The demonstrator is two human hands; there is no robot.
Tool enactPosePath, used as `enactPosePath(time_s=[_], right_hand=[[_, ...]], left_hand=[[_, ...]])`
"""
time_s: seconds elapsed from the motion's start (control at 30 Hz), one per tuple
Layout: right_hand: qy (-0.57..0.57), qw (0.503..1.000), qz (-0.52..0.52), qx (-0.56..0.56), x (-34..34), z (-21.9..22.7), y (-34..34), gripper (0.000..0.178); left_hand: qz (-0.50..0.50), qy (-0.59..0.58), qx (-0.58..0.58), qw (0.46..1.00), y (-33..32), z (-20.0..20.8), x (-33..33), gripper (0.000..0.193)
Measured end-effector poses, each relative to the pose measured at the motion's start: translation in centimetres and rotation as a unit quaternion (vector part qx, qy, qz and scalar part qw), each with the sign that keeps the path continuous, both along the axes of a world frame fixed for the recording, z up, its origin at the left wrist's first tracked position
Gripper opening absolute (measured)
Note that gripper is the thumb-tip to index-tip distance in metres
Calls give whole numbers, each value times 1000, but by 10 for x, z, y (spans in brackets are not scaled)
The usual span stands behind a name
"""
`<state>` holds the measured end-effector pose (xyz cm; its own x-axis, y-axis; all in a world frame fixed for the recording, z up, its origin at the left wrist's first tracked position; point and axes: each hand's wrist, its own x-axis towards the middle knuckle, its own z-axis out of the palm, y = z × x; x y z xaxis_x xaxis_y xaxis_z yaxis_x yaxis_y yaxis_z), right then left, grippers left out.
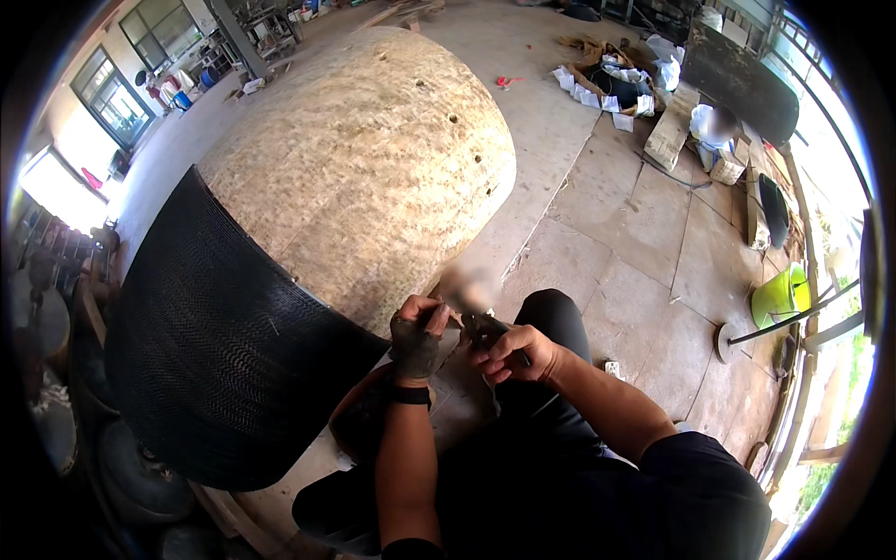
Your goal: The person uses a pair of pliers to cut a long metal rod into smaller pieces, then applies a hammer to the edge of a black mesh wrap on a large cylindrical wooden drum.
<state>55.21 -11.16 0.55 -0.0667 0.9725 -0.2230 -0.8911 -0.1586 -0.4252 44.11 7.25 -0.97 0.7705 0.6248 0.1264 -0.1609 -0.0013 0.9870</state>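
Note:
My left hand (416,338), in a dark fingerless work glove, is closed in a pinch beside the lower right edge of a big drum-shaped piece. What its fingertips hold is too small to make out. Close on its right, my right hand (519,355) is bare and wrapped round dark pliers (487,329), whose head points toward the left fingertips. A blurred patch hides the spot just above both hands. The drum has a mottled beige surface (373,149) with several small holes along its right side. A black ribbed rubber sheet (233,336) covers its near left part.
Dark round objects (140,471) crowd the lower left. On the tiled floor (607,224) to the right lie a wooden beam (672,129), a black ring-shaped bundle with white tags (611,84) and a lime-green bucket (780,297). A metal post (235,37) stands at the far left.

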Motion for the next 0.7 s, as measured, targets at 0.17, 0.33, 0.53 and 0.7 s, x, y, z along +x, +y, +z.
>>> enactPosePath(time_s=[0.17,0.33,0.53,0.7], right_hand=[[-745,633,-146,-154,-7,29,15,53],[-805,529,-186,-195,-17,28,25,55],[-243,970,6,12,15,16,9,47],[-24,999,13,-19,7,5,1,52]], left_hand=[[84,-42,40,995,-6,-20,15,18],[135,-57,49,988,-20,-10,24,15],[84,-18,67,994,-8,-5,-2,21],[70,-8,71,995,-7,-20,2,20]])
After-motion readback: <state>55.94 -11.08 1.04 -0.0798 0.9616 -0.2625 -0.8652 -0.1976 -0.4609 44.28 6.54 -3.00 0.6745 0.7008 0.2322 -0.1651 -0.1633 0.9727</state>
